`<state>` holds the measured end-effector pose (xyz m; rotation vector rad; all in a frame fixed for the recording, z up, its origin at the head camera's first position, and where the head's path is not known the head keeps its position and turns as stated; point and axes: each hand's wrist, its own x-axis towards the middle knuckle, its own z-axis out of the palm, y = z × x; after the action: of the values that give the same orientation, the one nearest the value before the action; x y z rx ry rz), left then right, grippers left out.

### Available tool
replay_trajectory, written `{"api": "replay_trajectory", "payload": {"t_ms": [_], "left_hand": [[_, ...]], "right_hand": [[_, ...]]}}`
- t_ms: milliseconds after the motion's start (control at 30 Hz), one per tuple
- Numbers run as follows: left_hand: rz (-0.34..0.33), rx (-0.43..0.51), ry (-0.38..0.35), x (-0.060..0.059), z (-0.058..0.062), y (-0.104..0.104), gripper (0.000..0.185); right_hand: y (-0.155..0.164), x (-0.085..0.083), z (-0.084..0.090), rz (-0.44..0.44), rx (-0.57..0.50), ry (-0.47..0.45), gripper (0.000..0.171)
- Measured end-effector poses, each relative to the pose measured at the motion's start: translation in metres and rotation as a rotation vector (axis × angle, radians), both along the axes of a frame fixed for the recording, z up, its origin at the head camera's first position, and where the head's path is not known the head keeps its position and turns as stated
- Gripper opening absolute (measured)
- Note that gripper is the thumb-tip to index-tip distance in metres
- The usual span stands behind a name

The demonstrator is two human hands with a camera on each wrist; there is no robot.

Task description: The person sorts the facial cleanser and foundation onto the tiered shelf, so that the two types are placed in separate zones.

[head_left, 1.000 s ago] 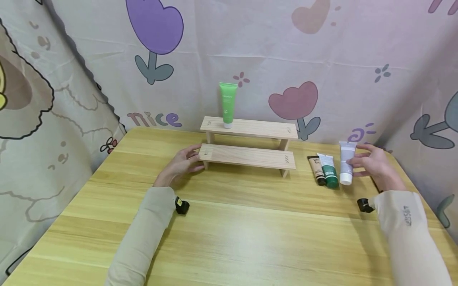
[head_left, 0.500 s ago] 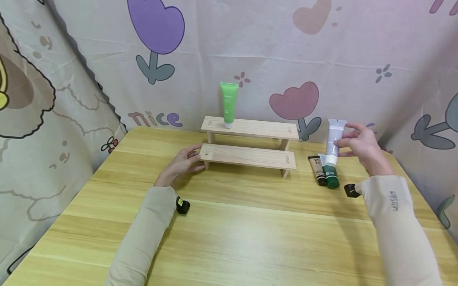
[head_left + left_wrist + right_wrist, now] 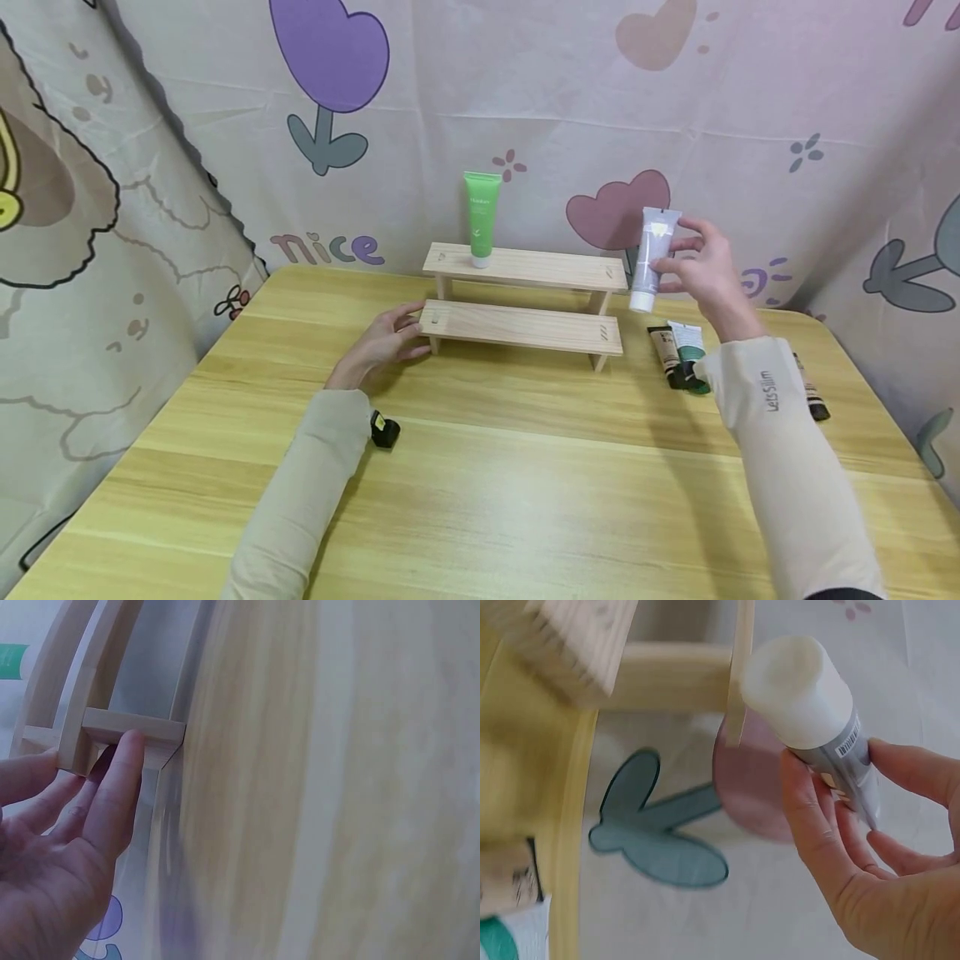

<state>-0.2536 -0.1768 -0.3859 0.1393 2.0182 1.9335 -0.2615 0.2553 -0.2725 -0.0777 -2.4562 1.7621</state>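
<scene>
Right grip: the right hand (image 3: 705,267) pinched the grey tube (image 3: 651,257) between thumb and fingers, cap end down; in the wrist view the white cap (image 3: 796,690) pointed toward the wooden rack.
Left grip: the left hand (image 3: 384,342) lay with straight, relaxed fingers (image 3: 112,796) touching the left end of the rack's lower step, holding nothing.
Tube position: the grey tube hung in the air just beside the right end of the two-step rack (image 3: 525,304), at about the height of the upper step, tilted slightly.
Change in tube: a second before, it had stood low by the two tubes on the surface; it had since risen and travelled left toward the rack.
Change in right arm: the sleeve (image 3: 780,450) had swung inward and partly covered the tubes lying behind it.
Change in left hand: it had stayed at the same corner of the lower step.
Green tube: it (image 3: 481,218) stood upright on its cap at the left of the upper step, unmoved.
Lying tubes: a beige tube (image 3: 664,353) and a dark green tube (image 3: 687,350) lay side by side on the wooden surface (image 3: 487,492), right of the rack.
</scene>
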Motion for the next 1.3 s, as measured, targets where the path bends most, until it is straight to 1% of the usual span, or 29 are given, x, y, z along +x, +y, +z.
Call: {"api": "replay_trajectory", "payload": {"t_ms": [167, 333, 567, 767, 867, 1000, 1167, 1233, 1300], "left_hand": [[0.007, -0.005, -0.005, -0.001, 0.000, 0.000, 0.056], [0.001, -0.005, -0.002, -0.001, 0.000, 0.000, 0.057], [0.003, -0.004, 0.004, -0.001, -0.002, 0.000, 0.056], [0.007, 0.002, -0.001, -0.001, -0.002, 0.000, 0.057], [0.005, 0.002, 0.002, -0.002, -0.002, 0.000, 0.057], [-0.005, -0.007, 0.011, -0.002, -0.002, -0.001, 0.056], [-0.010, -0.010, 0.018, -0.001, -0.003, 0.000, 0.056], [-0.008, -0.009, 0.022, -0.001, -0.003, 0.000, 0.056], [-0.005, -0.011, 0.025, -0.001, -0.002, 0.000, 0.056]], "right_hand": [[-0.025, -0.007, 0.004, -0.016, -0.041, 0.082, 0.082], [-0.048, -0.015, 0.004, -0.022, -0.068, 0.176, 0.081], [-0.076, -0.030, -0.002, -0.020, -0.029, 0.337, 0.075], [-0.097, -0.037, -0.010, -0.034, 0.012, 0.462, 0.067], [-0.107, -0.039, -0.015, -0.026, 0.025, 0.501, 0.066], [-0.118, -0.043, -0.022, -0.005, 0.003, 0.543, 0.066], [-0.126, -0.045, -0.027, 0.002, 0.010, 0.596, 0.064], [-0.127, -0.046, -0.028, 0.009, 0.019, 0.608, 0.062], [-0.127, -0.046, -0.028, 0.018, 0.023, 0.600, 0.059]]}}
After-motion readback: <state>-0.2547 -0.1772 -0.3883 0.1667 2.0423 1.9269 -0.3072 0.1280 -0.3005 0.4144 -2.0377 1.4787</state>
